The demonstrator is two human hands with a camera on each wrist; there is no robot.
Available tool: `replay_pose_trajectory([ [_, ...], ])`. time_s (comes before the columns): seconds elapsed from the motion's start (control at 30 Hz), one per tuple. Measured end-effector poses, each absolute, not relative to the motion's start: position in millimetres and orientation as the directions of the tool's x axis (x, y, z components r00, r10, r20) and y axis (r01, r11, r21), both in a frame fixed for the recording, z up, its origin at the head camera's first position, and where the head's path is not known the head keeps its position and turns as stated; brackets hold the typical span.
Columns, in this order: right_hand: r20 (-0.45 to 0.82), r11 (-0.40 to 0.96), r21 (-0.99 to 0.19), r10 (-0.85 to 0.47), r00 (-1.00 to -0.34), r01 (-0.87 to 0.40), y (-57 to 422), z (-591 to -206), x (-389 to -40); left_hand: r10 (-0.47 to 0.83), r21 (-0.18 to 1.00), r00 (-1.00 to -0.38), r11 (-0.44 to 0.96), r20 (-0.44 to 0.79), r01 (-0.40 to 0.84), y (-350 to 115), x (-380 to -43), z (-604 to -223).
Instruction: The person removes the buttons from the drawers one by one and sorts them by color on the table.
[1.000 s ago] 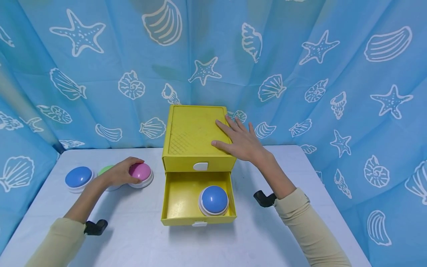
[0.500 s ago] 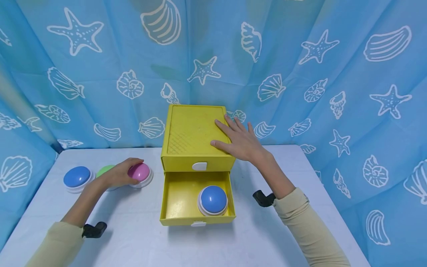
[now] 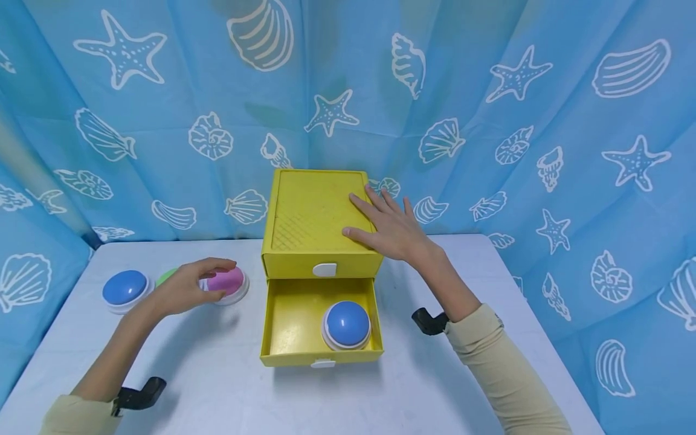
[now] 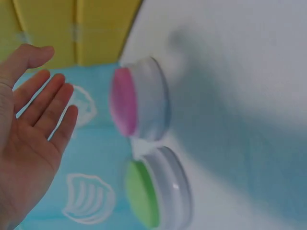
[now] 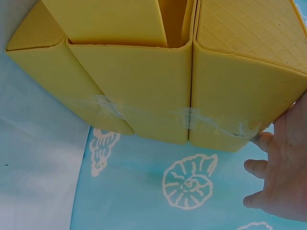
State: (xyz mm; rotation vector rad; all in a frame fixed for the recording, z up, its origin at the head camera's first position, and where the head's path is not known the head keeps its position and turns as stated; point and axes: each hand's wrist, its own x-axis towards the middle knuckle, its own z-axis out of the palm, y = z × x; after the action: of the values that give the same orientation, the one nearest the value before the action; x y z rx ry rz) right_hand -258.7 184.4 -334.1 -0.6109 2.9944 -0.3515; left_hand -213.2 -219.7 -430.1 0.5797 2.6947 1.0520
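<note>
My left hand [image 3: 182,289] hovers over the pink domed button [image 3: 227,281], its fingers spread. In the left wrist view the same hand [image 4: 41,120] holds nothing and stands apart from the pink button's white base [image 4: 151,98]. Partly behind that hand is a green domed button [image 3: 165,276], and a blue one [image 3: 125,287] sits further left. With fingers spread, my right hand [image 3: 394,229] rests on the right edge of the yellow drawer unit [image 3: 321,211]. Its pulled-out drawer [image 3: 290,323] has another blue domed button [image 3: 348,324] in its right half.
Above the open drawer is a closed one with a white pull tab [image 3: 325,270]. Clear tape [image 5: 189,117] joins the stacked sections along the side. A blue shell-print curtain [image 3: 348,72] hangs behind the white table [image 3: 217,374].
My left hand has let go of the pink button and lifted slightly off it, back toward the left. The button stays in place. My right hand has kept its position on the unit.
</note>
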Motion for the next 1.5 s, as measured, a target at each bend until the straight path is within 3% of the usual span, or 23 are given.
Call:
replay_pose_trajectory([
  [0.17, -0.019, 0.895, -0.225, -0.399, -0.917, -0.385, 185, -334, -259, 0.459, 0.684, -0.888, 0.641, 0.021, 0.348, -208, -194, -410],
  [0.4, -0.015, 0.897, -0.227, -0.393, -0.920, -0.379, 185, -334, -259, 0.567, 0.702, -0.815, 0.533, 0.118, 0.472, -175, -174, -387],
  [0.73, -0.016, 0.897, -0.229, -0.393, -0.919, -0.379, 184, -334, -258, 0.707, 0.737, -0.707, 0.466, 0.023, 0.490, -124, -168, -384],
  [1.2, -0.007, 0.895, -0.240, -0.388, -0.922, -0.375, 184, -334, -258, 0.827, 0.703, -0.562, 0.404, -0.006, 0.586, -71, -186, -404],
  [1.5, -0.008, 0.894, -0.238, -0.393, -0.920, -0.380, 185, -334, -258, 0.843, 0.700, -0.530, 0.431, -0.088, 0.569, -45, -191, -409],
])
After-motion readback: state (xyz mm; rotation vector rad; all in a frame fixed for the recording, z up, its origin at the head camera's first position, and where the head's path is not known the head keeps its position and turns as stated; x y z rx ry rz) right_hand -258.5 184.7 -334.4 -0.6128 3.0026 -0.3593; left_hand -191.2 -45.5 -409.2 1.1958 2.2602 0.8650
